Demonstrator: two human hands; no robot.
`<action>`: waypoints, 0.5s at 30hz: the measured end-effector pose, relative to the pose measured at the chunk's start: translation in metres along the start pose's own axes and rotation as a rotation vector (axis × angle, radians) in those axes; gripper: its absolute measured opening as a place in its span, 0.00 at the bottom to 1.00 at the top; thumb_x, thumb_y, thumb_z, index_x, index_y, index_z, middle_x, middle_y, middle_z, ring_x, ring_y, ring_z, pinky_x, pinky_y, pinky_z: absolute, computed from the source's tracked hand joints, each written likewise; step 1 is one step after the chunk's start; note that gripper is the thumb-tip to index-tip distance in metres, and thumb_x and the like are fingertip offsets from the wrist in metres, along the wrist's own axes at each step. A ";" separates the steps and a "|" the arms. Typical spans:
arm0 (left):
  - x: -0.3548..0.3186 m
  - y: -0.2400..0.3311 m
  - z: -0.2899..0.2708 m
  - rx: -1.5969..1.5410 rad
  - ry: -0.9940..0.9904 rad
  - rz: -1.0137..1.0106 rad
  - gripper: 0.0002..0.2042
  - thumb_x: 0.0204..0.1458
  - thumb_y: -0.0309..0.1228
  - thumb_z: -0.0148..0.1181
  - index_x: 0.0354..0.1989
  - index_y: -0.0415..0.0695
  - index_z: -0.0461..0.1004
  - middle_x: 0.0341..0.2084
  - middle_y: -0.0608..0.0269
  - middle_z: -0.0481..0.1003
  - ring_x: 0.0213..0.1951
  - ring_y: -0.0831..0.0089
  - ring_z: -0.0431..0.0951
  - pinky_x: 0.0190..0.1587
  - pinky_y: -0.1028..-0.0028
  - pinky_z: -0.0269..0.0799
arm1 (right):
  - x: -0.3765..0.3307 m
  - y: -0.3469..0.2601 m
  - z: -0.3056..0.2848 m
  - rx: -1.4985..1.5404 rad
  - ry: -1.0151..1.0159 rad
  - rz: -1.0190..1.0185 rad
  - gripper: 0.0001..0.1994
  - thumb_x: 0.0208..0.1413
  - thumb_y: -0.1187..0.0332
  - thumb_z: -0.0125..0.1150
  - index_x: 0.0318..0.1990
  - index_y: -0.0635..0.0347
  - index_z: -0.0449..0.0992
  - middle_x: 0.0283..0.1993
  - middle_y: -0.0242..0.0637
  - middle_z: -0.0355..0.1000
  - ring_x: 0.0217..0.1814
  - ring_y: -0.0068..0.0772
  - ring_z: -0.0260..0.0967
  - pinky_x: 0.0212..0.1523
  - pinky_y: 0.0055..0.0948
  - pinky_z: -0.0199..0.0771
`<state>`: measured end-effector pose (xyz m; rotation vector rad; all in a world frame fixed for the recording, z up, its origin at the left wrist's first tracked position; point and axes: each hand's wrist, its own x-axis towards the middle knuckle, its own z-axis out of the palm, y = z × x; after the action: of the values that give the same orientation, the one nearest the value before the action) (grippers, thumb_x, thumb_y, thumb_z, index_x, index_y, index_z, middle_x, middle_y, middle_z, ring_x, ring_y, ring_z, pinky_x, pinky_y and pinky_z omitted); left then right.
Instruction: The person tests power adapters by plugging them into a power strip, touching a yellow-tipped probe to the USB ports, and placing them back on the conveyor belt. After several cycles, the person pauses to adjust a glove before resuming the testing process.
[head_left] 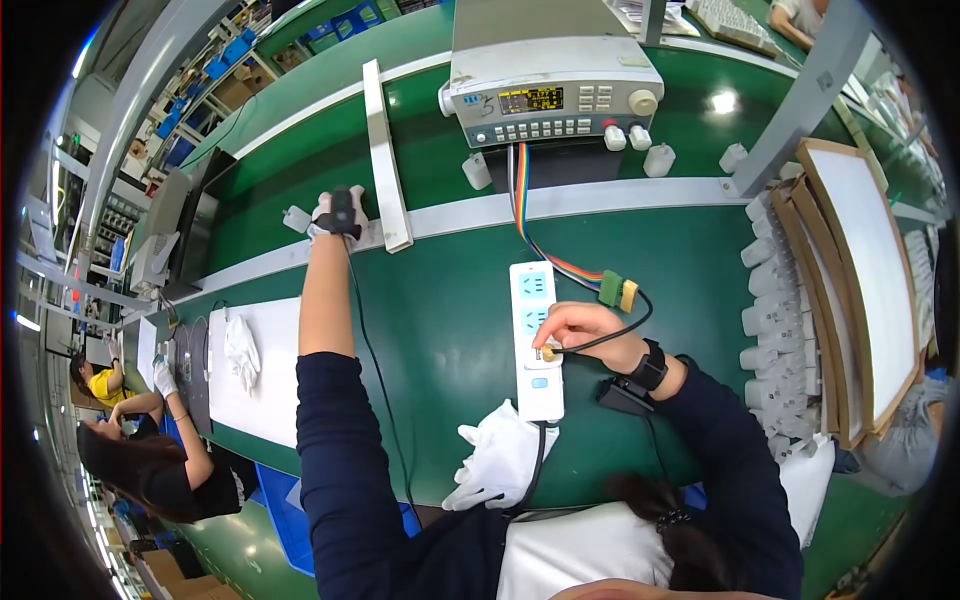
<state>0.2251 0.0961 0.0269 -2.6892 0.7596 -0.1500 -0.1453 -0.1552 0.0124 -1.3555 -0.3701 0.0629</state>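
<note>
1. The right hand (585,328) pinched a small brass plug (547,352) on a black cable, pressed onto the white power strip (537,340)
2. The power strip lay on the green worktop (440,300), below the grey test instrument (552,92)
3. Far left of the strip, the left hand (335,215) closed over a small white adapter (297,219)
4. White gloves (500,455) lay just below the strip

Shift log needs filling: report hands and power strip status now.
Left hand far out on a small white adapter at the belt rail. Right hand fingers pinch a brass-tipped plug on the white power strip. White gloves lie beside its cord.
</note>
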 end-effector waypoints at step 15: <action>-0.119 0.151 -0.068 -2.018 -0.113 0.498 0.23 0.55 0.25 0.55 0.61 0.41 0.65 0.53 0.61 0.72 0.54 0.73 0.71 0.59 0.74 0.64 | -0.001 0.005 -0.005 0.115 0.030 0.057 0.10 0.61 0.70 0.52 0.46 0.65 0.75 0.45 0.33 0.72 0.46 0.21 0.68 0.49 0.20 0.66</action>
<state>0.0372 0.0181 0.0364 -3.6122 2.3295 1.7575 -0.1436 -0.1585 0.0069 -1.2521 -0.2976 0.1095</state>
